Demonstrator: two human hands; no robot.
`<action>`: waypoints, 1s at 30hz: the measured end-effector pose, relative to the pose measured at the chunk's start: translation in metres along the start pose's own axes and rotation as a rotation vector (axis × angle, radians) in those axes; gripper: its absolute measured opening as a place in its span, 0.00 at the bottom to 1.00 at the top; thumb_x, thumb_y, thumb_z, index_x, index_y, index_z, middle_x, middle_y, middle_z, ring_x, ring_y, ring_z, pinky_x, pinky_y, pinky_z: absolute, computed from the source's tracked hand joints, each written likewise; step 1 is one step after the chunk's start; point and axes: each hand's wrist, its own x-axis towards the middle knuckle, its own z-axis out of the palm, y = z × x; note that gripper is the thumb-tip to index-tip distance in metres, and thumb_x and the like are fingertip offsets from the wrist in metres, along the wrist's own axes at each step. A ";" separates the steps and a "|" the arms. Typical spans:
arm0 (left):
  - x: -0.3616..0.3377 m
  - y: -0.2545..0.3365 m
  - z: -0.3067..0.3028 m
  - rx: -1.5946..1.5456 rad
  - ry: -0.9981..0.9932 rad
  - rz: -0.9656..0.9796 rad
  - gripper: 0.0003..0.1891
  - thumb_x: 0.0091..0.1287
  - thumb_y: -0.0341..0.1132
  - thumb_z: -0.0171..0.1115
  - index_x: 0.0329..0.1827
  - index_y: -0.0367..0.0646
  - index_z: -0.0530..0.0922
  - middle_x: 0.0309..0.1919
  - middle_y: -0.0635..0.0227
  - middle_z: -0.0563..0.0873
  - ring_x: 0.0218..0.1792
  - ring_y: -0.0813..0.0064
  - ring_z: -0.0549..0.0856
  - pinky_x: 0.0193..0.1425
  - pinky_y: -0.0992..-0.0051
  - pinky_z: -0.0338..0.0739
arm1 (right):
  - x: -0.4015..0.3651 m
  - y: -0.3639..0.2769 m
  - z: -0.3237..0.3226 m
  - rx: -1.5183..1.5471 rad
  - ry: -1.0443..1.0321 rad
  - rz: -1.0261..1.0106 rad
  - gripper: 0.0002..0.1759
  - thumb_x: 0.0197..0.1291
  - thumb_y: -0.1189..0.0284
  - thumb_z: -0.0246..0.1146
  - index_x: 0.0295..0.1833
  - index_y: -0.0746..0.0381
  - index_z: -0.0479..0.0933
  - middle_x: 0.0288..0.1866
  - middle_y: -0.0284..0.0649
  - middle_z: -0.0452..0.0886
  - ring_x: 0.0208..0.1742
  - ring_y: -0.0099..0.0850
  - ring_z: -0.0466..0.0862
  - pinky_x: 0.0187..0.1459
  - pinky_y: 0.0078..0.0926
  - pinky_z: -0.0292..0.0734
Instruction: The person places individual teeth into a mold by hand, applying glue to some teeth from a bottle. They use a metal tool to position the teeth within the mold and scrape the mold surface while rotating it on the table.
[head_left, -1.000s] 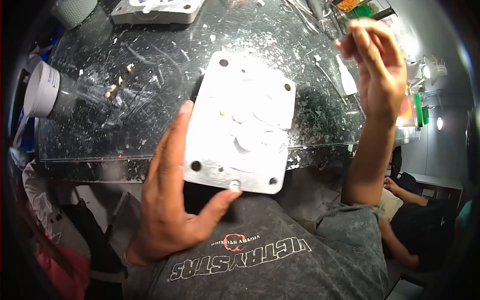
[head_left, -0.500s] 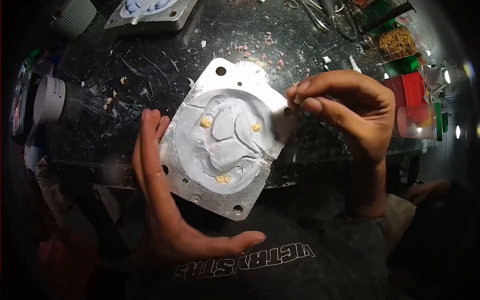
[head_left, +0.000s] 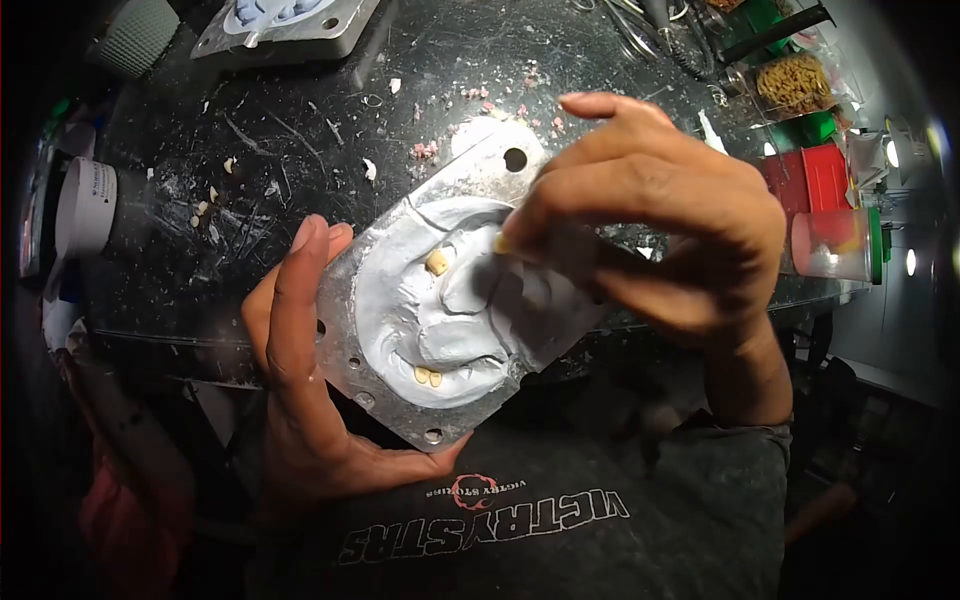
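Observation:
A metal dental flask half [head_left: 480,170] filled with pale plaster [head_left: 385,300] is tilted in my left hand [head_left: 310,400]. The fingers run along its left side and the thumb is at its lower edge. My right hand [head_left: 650,210] is over the plaster, thumb and forefinger pinched on a small yellowish denture tooth [head_left: 501,243]. Another single denture tooth [head_left: 436,262] sits in the mould, left of those fingertips. A pair of small teeth [head_left: 428,377] is set near the bottom of the plaster. My right hand and its shadow cover the mould's right side.
Another flask half [head_left: 290,40] lies at the back left of the dark table [head_left: 300,180]. Loose teeth [head_left: 205,205] and pink and white crumbs are scattered about. A white tub [head_left: 88,205] stands at left; a clear jar [head_left: 835,243] and a red container [head_left: 825,180] are at right.
My right hand has moved left and come down over the plaster. The flask has turned clockwise, and my left thumb has closed against its lower edge.

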 end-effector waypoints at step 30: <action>-0.002 -0.010 -0.003 0.016 0.014 0.070 0.71 0.33 0.29 0.87 0.85 0.32 0.50 0.74 0.49 0.61 0.76 0.54 0.69 0.82 0.58 0.66 | 0.022 -0.006 0.020 0.115 0.097 0.129 0.11 0.52 0.74 0.79 0.42 0.56 0.88 0.41 0.31 0.89 0.47 0.27 0.89 0.74 0.45 0.69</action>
